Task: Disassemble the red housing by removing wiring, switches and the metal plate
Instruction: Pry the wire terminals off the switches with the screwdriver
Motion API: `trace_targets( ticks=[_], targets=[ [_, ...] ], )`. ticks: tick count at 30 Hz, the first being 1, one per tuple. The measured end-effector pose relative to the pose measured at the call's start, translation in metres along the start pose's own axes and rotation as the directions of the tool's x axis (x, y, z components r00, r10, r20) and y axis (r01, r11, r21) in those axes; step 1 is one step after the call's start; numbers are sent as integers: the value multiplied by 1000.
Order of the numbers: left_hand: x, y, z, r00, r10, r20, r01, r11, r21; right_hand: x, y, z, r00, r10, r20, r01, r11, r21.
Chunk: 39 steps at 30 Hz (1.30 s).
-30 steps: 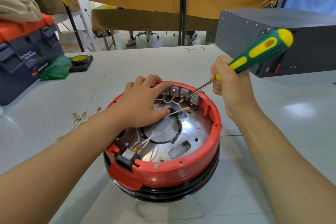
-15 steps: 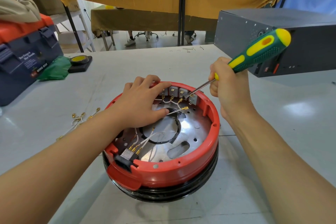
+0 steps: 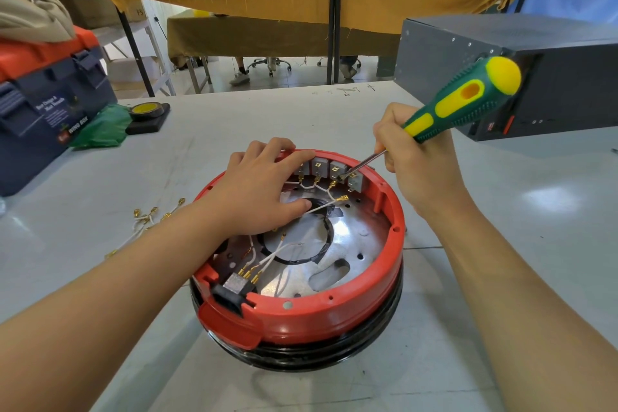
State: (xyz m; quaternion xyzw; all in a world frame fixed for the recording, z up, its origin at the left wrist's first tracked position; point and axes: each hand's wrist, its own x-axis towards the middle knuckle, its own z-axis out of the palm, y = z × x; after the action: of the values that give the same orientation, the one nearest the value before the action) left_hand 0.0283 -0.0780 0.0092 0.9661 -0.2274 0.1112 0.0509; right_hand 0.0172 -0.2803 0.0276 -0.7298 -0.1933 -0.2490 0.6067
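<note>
The round red housing (image 3: 321, 311) sits on the grey table, open side up, with a shiny metal plate (image 3: 354, 241) inside. A row of grey switches (image 3: 334, 169) lines its far inner wall, joined by white wires (image 3: 284, 251) with gold terminals. My left hand (image 3: 257, 194) rests on the far left of the housing, fingers over the rim and thumb on the plate. My right hand (image 3: 414, 164) grips a green and yellow screwdriver (image 3: 465, 100), whose tip touches a terminal at the switches. A black switch block (image 3: 234, 291) sits at the near left rim.
Loose white wires with gold terminals (image 3: 150, 217) lie on the table to the left. A blue and orange toolbox (image 3: 43, 100), a green cloth (image 3: 100, 130) and a tape roll (image 3: 147, 110) stand at the far left. A dark grey metal box (image 3: 535, 77) stands at the far right.
The screwdriver handle has tilted slightly and its tip has shifted a little along the switch row. My left hand stays on the housing.
</note>
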Motion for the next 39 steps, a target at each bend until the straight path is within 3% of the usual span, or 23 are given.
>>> trace_targets(
  ticks=[9,20,39],
  targets=[
    [0,0,1,1000,3,-10,-3,1000,-10,-3,-5,3,997,-69,38,73,991,-109],
    [0,-1,1,1000,9,-11,-9,1000,-11,8,9,-3,978,196,-77,-185,975,123],
    [0,-1,1,1000,15,-13,-16,1000,-11,5,4,3,932,305,-195,-269,944,191]
  ],
)
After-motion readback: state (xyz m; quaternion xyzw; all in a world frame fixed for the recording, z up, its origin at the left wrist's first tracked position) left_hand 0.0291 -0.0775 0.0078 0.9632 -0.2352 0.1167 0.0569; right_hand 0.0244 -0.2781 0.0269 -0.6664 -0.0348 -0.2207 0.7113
